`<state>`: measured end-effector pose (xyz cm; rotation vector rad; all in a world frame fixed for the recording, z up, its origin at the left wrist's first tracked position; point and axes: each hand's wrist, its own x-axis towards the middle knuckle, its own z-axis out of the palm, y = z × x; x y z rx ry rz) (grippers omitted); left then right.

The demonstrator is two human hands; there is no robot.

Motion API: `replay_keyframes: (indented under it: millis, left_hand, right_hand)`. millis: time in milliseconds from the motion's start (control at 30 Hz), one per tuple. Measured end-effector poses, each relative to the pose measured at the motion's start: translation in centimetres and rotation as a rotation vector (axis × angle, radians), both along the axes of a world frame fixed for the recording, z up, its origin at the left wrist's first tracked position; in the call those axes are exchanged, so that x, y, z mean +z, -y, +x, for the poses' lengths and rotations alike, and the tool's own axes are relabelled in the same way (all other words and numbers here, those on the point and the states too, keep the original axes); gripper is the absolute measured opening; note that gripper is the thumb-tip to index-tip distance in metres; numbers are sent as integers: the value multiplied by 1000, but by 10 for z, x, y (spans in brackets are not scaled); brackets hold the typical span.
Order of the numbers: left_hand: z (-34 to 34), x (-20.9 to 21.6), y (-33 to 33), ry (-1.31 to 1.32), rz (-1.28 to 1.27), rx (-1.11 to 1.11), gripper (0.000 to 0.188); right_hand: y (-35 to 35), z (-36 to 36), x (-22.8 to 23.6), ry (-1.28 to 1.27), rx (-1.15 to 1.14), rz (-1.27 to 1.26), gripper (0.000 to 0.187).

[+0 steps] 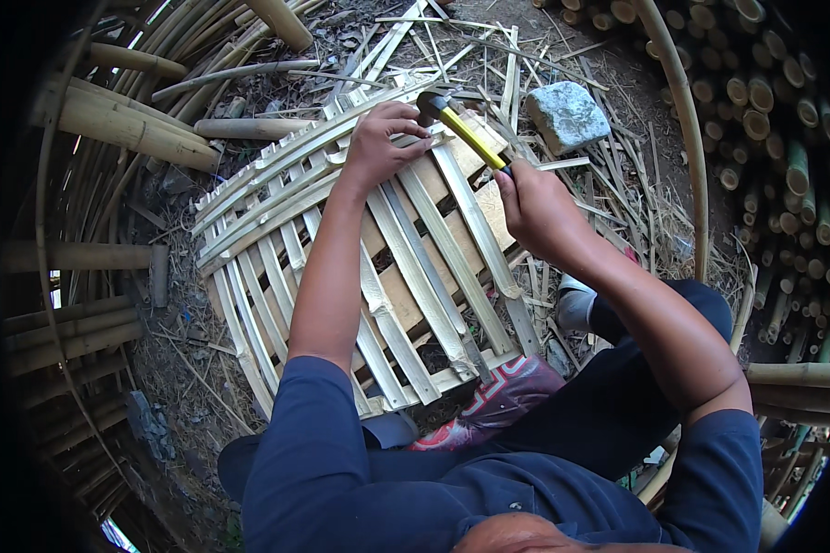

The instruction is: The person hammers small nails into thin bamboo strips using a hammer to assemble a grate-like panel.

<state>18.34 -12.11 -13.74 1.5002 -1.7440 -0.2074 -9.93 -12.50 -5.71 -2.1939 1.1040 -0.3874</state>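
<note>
My right hand is wrapped round the yellow and black handle of a hammer. The hammer's dark head is raised close beside the fingertips of my left hand. The left fingers are curled over the upper right end of a bamboo slat panel, thumb and fingers drawn near each other; anything between them is too small to make out. Pale split bamboo slats cross each other in this panel. Long double strips run along its far side, and a wooden board shows under the slats.
A pale stone block lies right of the panel. Cut bamboo poles are stacked at the right, with more thick poles at the left. Bamboo scraps litter the ground. A red and white printed sack lies by my legs.
</note>
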Motion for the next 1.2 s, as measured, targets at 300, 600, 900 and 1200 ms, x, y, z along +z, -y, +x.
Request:
replay_keyframes:
  millis: [300,600,900,1200]
  left_hand:
    - [-2,3,0,-94,142,31,17]
    - [-5,5,-1,-68,146,81,11]
    - [-6,5,-1,6,186,73,12]
    - [-2,4,2,51,174,60,18]
  right_hand:
    - [2,-3,-7,-40,26,-11,35]
    - [1,-4,-4,-57,9,-6,32]
    - [2,-5,-2,-133,28,-24,36]
    - [1,-4,-4,-144,22,-5,34]
